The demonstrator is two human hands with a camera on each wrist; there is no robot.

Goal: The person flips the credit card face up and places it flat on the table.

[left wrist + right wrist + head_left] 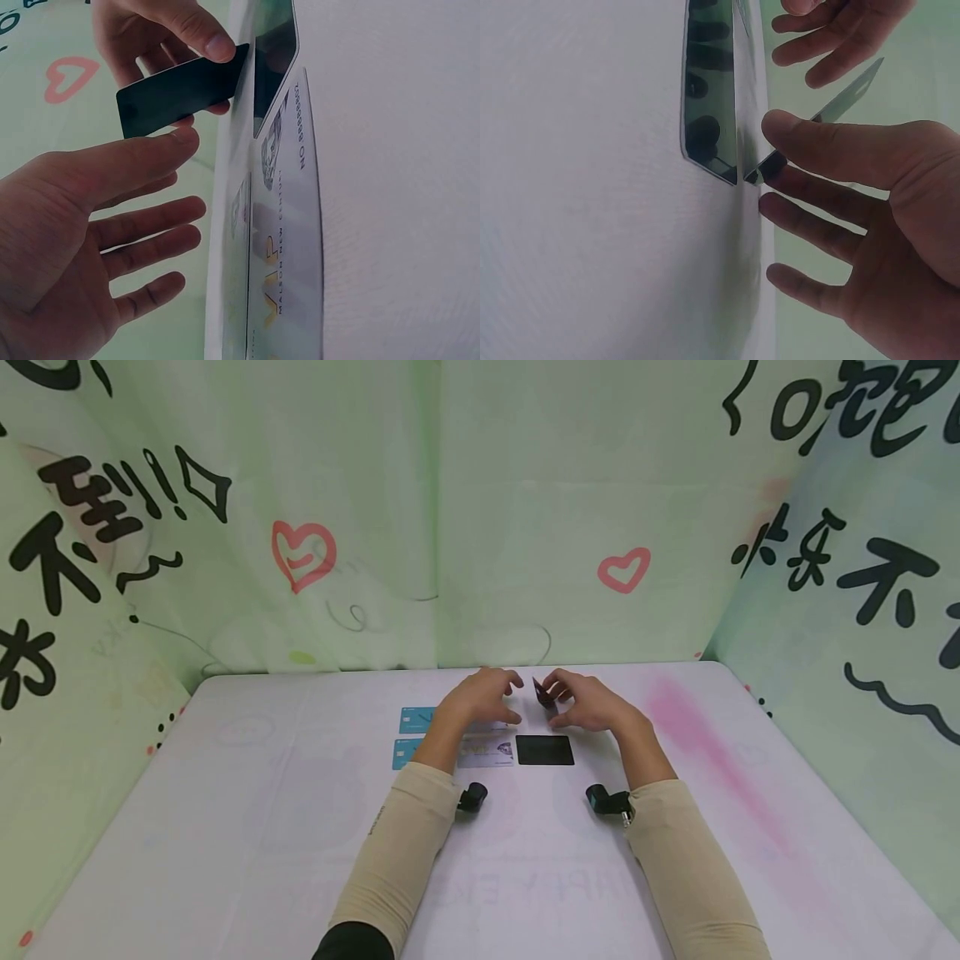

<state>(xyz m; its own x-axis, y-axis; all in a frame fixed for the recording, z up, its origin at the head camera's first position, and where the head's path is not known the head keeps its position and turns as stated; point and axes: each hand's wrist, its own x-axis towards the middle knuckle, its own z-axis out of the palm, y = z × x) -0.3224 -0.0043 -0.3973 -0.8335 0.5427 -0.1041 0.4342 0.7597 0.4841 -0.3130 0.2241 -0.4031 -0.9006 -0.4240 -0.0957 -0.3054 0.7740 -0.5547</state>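
My right hand [588, 700] pinches a black card [180, 90] between thumb and fingers, tilted up from the table near its far edge. To its left, my left hand [483, 697] has its fingers spread and apart, holding nothing; in the head view a gap separates it from the held card. A second black card [545, 750], glossy, lies flat just in front of the right hand. Beside that lies a pale VIP card [487, 752] with gold lettering. Another pale card [238, 247] lies behind it, partly covered by the left hand in the head view.
Two blue cards, a far one [416, 720] and a near one [405, 753], lie left of the pale cards, partly behind the left arm. The white table [262, 827] has a pink smear at right. Curtains with writing and hearts surround it.
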